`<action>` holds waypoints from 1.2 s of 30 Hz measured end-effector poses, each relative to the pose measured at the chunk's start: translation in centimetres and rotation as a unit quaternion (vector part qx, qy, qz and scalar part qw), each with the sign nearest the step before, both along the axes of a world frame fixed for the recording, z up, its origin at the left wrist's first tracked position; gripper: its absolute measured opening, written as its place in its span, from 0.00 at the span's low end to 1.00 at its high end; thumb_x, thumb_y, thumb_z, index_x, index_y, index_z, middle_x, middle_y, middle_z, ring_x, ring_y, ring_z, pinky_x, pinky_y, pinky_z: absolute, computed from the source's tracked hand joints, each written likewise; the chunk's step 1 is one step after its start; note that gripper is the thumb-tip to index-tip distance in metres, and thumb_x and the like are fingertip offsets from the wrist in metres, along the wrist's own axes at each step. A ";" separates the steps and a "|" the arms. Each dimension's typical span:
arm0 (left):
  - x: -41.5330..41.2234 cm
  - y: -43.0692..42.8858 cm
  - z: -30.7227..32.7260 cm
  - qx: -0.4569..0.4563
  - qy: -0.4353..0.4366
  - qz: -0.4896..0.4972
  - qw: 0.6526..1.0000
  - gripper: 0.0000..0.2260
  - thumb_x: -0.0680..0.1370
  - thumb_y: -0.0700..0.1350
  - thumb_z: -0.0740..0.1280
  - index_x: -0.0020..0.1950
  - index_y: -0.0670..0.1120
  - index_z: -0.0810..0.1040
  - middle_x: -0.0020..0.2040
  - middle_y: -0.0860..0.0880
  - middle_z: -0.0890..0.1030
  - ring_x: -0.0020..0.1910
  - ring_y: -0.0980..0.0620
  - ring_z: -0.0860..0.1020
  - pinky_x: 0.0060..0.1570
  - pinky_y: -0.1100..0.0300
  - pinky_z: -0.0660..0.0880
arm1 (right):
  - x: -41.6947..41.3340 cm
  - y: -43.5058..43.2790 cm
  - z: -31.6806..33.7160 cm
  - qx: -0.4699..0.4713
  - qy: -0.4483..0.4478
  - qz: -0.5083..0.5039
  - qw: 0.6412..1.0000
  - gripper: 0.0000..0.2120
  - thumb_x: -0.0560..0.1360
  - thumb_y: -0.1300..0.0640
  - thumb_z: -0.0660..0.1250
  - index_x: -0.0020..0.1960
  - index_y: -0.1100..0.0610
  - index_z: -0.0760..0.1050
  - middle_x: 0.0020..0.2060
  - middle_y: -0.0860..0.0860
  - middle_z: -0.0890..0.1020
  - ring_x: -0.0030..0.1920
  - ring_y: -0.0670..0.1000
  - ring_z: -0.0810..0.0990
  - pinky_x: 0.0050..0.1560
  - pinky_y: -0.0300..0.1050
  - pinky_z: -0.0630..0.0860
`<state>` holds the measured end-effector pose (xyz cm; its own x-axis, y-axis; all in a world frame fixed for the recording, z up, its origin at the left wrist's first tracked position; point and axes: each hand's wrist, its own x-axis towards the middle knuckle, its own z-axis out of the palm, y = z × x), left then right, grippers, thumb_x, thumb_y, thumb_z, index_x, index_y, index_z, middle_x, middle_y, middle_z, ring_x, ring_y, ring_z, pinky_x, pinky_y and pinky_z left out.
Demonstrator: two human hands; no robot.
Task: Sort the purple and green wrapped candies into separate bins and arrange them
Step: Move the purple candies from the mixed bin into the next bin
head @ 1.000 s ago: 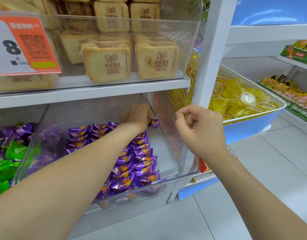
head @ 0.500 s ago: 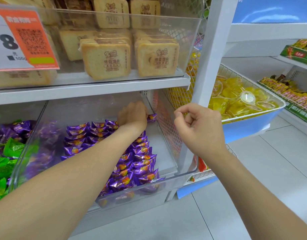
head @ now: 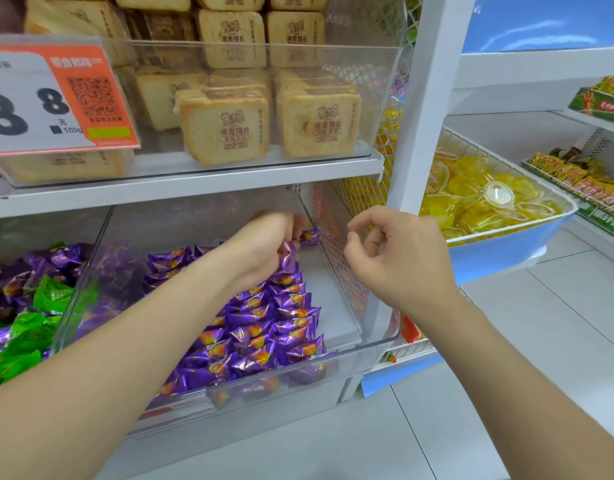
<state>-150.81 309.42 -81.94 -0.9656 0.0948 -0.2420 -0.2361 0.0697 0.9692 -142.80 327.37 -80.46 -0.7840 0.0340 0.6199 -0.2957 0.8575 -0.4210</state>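
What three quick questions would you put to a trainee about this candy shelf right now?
1. True or false: green candies lie mixed with purple ones in the bin on the left.
2. Fill in: the right hand holds ____.
3. Which hand is inside the clear bin with the rows of purple candies? A. the left hand B. the right hand C. both

Key: 1 true; 2 nothing; 3 A.
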 end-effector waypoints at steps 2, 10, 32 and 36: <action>2.2 -1.4 0.7 0.168 -0.039 -0.038 0.984 0.19 0.77 0.26 0.50 0.56 0.34 0.79 0.46 0.41 0.72 0.43 0.46 0.71 0.47 0.52 0.76 | 0.5 -0.8 0.3 0.064 -0.002 0.009 0.998 0.05 0.73 0.47 0.71 0.48 0.46 0.82 0.29 0.40 0.81 0.35 0.47 0.81 0.38 0.47 0.80; 6.5 -4.4 1.2 0.168 0.044 -0.203 0.964 0.15 0.84 0.33 0.63 0.70 0.36 0.78 0.65 0.29 0.79 0.61 0.42 0.82 0.67 0.49 0.78 | 1.7 -2.5 1.0 -0.017 -0.086 0.171 0.981 0.12 0.71 0.46 0.80 0.52 0.49 0.86 0.38 0.44 0.86 0.40 0.42 0.84 0.45 0.42 0.82; -3.7 0.2 -1.6 -0.407 0.209 -0.083 0.886 0.07 0.78 0.44 0.77 0.55 0.52 0.89 0.50 0.53 0.88 0.43 0.57 0.81 0.50 0.62 0.74 | 0.3 1.0 1.1 -0.122 -0.020 -0.033 0.992 0.07 0.77 0.57 0.71 0.40 0.51 0.83 0.24 0.49 0.80 0.28 0.50 0.79 0.40 0.47 0.80; -5.4 1.4 -3.5 -0.451 0.222 -0.043 0.863 0.07 0.79 0.46 0.75 0.55 0.56 0.89 0.54 0.52 0.87 0.58 0.45 0.82 0.60 0.51 0.78 | 0.2 1.0 1.0 -0.119 -0.016 -0.030 0.992 0.07 0.77 0.57 0.71 0.41 0.52 0.83 0.23 0.48 0.80 0.27 0.51 0.79 0.40 0.46 0.79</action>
<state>-156.18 310.77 -85.41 -0.9809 0.1377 0.1377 0.1891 0.8426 0.5043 -142.62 328.35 -79.43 -0.7955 0.2236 0.5632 -0.2300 0.7484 -0.6221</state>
